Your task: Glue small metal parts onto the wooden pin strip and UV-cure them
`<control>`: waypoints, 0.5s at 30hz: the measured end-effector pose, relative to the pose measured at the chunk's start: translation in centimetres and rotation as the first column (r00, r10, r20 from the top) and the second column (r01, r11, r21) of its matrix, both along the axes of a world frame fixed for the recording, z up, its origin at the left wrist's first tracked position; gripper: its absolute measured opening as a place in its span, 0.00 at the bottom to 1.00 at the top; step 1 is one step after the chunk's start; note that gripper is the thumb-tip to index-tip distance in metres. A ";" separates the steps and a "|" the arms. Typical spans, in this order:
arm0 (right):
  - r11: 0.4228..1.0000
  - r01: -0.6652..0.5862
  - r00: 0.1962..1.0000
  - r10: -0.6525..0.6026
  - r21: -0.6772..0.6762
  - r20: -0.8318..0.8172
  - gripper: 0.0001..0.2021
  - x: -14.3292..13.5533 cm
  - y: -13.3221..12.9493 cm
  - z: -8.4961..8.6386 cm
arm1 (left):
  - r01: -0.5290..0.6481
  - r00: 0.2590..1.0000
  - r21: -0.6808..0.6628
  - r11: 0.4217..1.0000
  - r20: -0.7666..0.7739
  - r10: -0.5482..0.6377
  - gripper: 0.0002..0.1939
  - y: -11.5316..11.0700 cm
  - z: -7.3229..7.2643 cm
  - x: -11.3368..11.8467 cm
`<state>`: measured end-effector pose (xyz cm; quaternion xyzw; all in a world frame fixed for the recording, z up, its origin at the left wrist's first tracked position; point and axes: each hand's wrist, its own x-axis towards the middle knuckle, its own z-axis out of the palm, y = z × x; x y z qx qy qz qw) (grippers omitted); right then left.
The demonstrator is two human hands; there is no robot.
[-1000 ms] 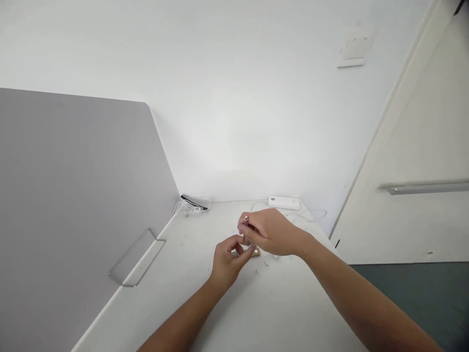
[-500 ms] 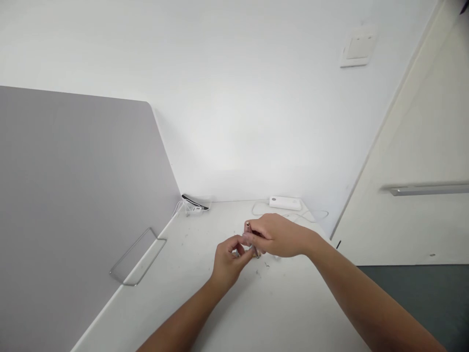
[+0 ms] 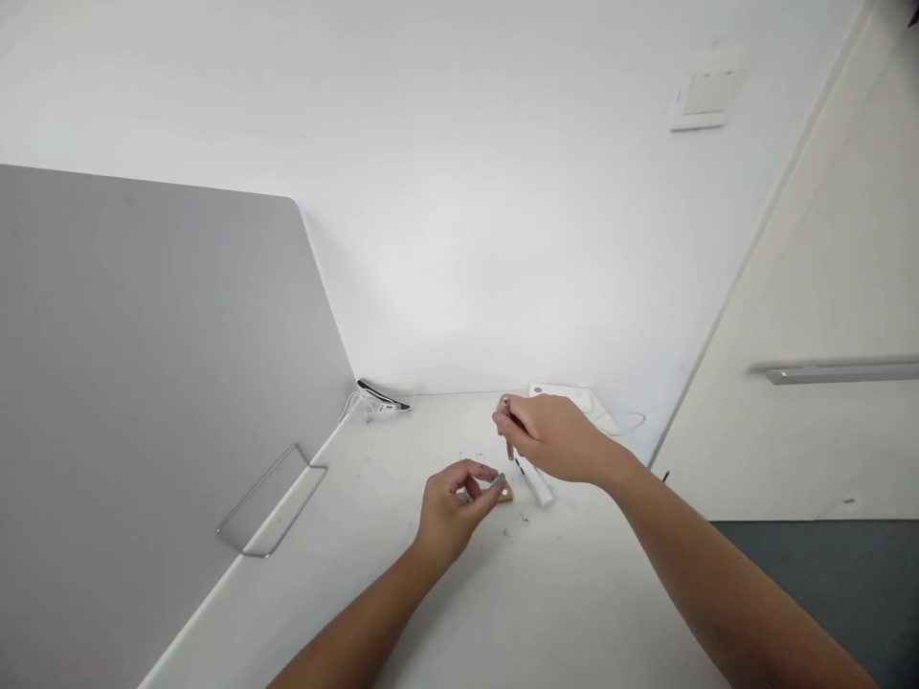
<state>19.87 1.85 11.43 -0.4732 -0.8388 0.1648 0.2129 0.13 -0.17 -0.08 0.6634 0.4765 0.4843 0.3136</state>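
Observation:
My left hand (image 3: 454,507) pinches a small grey piece (image 3: 498,478) between thumb and index finger, low over the white desk. Beside and partly under those fingertips lies a yellowish block (image 3: 506,493) with a pale round spot. My right hand (image 3: 556,435), higher and to the right, grips a slim metallic tool (image 3: 509,440) that points downward. A gap separates the tool's lower tip from the grey piece. Just right of the block a white stick-like object (image 3: 535,481) with a dark end rests on the desk, partly below my right hand.
Small dark bits (image 3: 524,519) are scattered on the desk (image 3: 574,603). A white device (image 3: 564,394) with a cable lies at the back right. At the back left is a clear tray (image 3: 388,402) with a black strip. A wire frame (image 3: 265,555) stands by the grey panel (image 3: 158,364).
My right hand has risen and moved slightly right with the tool, away from my left fingertips. The grey piece, the block and the white stick-like object now show more clearly.

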 end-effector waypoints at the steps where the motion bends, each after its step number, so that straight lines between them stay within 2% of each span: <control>1: 0.998 -0.034 0.999 0.035 -0.045 0.014 0.16 0.0 -0.2 0.2 | 0.005 1.000 0.002 1.000 0.003 -0.005 0.08 0.0 0.0 0.0; 5: 0.947 -0.223 0.974 0.228 -0.232 -0.004 0.17 -0.5 -1.4 1.0 | 0.035 0.999 0.006 0.999 0.000 -0.035 0.05 0.0 0.1 -0.1; 8: 0.925 -0.308 0.951 0.298 -0.223 -0.078 0.17 -1.1 -2.0 1.0 | 0.035 0.999 0.030 0.999 -0.008 -0.035 0.06 0.1 0.1 -0.1; 11: 0.955 -0.268 0.960 0.253 -0.131 -0.120 0.18 -1.6 -2.0 0.5 | 0.017 1.000 0.047 0.999 -0.025 -0.016 0.08 0.1 0.1 -0.1; 15: 0.996 -0.090 0.992 0.090 0.003 -0.089 0.18 -1.4 -1.3 0.1 | 0.020 1.000 0.027 0.999 -0.016 -0.020 0.07 0.0 0.1 0.0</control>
